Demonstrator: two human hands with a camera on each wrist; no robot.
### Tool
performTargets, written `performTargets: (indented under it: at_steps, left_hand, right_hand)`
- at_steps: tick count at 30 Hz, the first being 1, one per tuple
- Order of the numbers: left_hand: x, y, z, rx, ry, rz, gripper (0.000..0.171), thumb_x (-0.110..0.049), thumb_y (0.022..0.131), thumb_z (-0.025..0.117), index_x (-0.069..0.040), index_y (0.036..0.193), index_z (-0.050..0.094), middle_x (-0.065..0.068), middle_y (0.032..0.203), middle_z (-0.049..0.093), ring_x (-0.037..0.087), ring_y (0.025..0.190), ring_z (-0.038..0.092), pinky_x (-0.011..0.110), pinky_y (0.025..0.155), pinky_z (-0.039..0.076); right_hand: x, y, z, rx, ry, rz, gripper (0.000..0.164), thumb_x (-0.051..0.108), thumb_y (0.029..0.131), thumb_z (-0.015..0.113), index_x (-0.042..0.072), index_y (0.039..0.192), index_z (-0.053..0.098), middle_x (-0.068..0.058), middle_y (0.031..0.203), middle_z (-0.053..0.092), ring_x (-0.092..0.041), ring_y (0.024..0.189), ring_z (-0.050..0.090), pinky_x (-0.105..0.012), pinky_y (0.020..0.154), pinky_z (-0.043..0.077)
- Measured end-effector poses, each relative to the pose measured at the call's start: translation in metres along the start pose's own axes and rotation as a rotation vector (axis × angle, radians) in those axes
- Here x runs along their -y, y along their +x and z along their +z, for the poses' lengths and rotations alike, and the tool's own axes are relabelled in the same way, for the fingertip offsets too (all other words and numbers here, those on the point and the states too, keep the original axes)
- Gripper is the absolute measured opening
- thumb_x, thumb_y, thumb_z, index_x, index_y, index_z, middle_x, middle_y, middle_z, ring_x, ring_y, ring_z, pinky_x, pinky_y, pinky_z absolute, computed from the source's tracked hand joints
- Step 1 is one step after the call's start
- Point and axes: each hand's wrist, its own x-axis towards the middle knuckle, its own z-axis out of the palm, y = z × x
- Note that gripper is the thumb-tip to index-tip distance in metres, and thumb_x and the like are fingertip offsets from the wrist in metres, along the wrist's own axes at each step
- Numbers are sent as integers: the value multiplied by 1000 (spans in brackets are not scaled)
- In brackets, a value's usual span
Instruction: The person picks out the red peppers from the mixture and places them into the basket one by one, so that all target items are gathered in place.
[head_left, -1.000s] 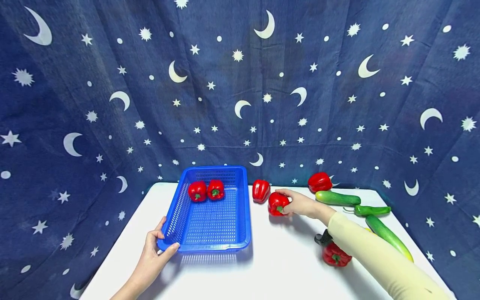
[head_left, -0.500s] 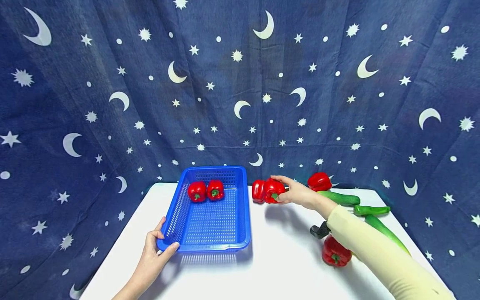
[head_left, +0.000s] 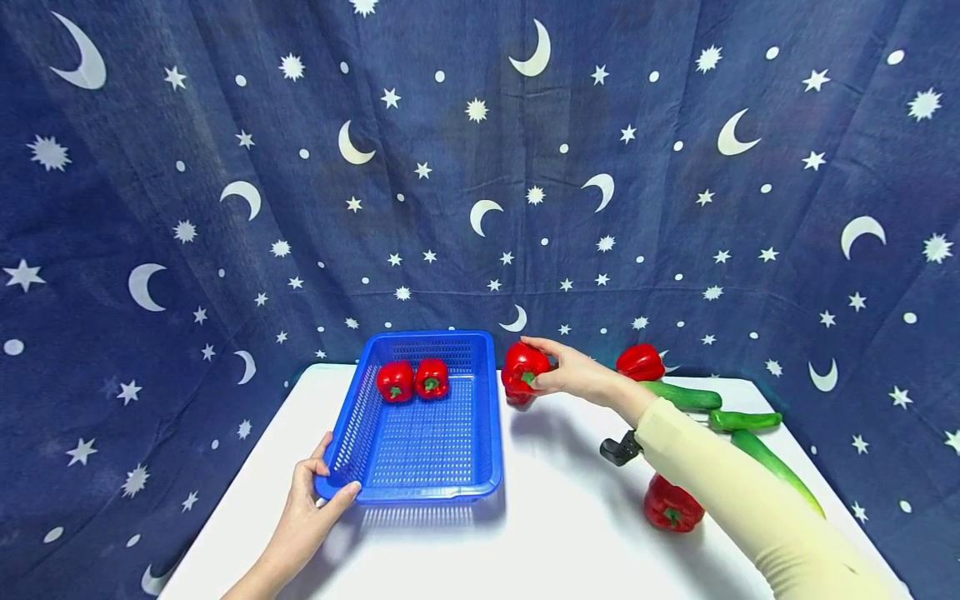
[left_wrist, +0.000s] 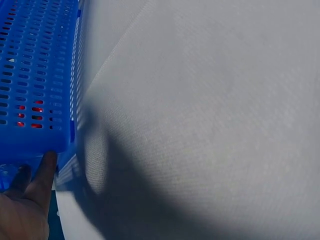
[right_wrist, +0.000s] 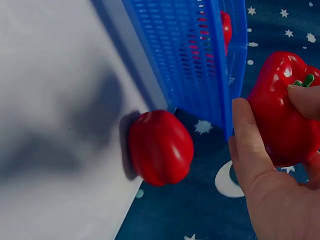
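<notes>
While my left grip (head_left: 306, 508) pinches a blue rectangular plastic basket (head_left: 496, 425) at one corner, my right grip (head_left: 568, 369) holds a glossy rounded red bell pepper (head_left: 521, 363) aloft.

Forward-down head view, close wrist views, basket (head_left: 417, 497) in all

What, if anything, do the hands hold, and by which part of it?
The right hand holds a red bell pepper by its body, thumb beside the green stem. The left hand grips the blue plastic basket by its near left corner.
</notes>
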Motion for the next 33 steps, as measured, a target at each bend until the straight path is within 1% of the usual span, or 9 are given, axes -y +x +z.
performTargets:
  at_steps: [1,3,8,10,15,19,22,28,33]
  left_hand:
    - [0,0,0,-1,-1,-1,46,-6,97,70,3,113,28,17,169,15,52,146,22,5,98,31]
    - [1,0,0,-3,-6,-3,46,-6,97,70,3,112,28,18,169,15,52,146,22,5,98,32]
    - [3,1,0,-6,-17,-14,46,-5,96,70,2,112,28,18,169,15,52,146,22,6,99,32]
    - [4,1,0,-9,-15,-15,46,-5,96,71,2,112,28,19,169,15,52,146,22,6,99,32]
    - [4,1,1,-11,-24,-13,45,-4,96,71,2,111,28,19,168,16,52,146,22,6,100,32]
    - [4,2,1,-8,-32,-11,44,-4,96,70,2,111,29,17,169,16,52,146,23,7,99,33]
    - [4,3,1,-5,-31,-11,44,-5,96,70,2,111,29,17,169,16,52,146,23,7,98,35]
    - [4,2,1,-11,-46,-19,44,-4,96,70,3,111,29,17,169,16,53,145,25,8,95,39]
    - [4,2,-1,-3,-46,-19,45,-4,97,69,2,113,28,15,169,14,53,146,23,8,96,38]
  right_hand:
    - [2,2,2,1,-5,-1,82,-3,85,65,15,159,35,-23,141,48,-29,104,68,-45,94,54]
    - [6,5,7,7,-4,-11,81,-2,85,65,15,159,35,-23,139,49,-34,104,68,-47,94,54]
    - [15,16,21,0,-18,-23,80,0,84,67,15,157,39,-23,138,52,-37,104,69,-48,91,56]
    - [18,22,26,-5,-28,-15,79,1,84,69,18,156,40,-21,139,53,-32,102,71,-48,91,55]
    - [25,35,39,15,-30,-21,78,1,85,69,20,156,41,-20,142,51,-31,100,73,-49,94,54]
    - [30,47,51,50,2,-55,76,-3,86,67,16,155,42,-20,143,49,-32,104,71,-49,91,55]
    - [35,55,62,69,41,-56,76,-7,87,65,15,155,41,-19,144,47,-33,110,68,-47,89,56]
    - [43,71,85,91,78,-34,77,-9,86,66,14,155,41,-17,145,44,-38,121,60,-44,88,57]
    - [49,84,102,110,88,-10,76,-9,86,68,14,154,43,-16,144,45,-36,120,60,-44,90,56]
